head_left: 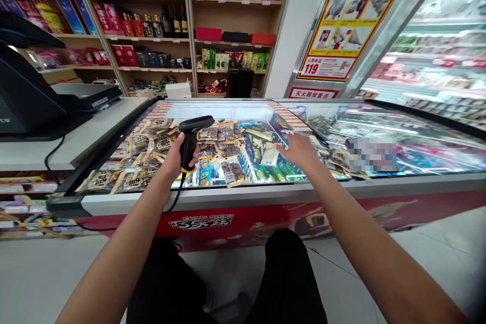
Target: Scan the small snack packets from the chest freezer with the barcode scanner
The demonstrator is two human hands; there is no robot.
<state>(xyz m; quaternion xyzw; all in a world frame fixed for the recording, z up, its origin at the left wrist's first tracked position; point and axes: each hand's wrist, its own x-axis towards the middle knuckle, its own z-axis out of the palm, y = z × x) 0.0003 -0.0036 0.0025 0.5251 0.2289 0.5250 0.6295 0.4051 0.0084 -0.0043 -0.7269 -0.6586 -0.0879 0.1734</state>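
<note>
One black scanner (188, 148) partly hides the left hand (174, 157) — gripping it.

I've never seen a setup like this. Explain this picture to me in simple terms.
There's no robot here, just a person's two bare hands. The one picture comes from a camera worn on their head, looking forward and down, so their arms stretch away from you.

The left hand grips a black handheld scanner with a cable running down from its handle. The right hand reaches over the glass-topped chest, beside a pale packet; whether it touches that packet is hard to tell.

Many small brown-and-cream packets lie heaped across the chest's left part. Behind it stand shelves of boxes and bottles.
</note>
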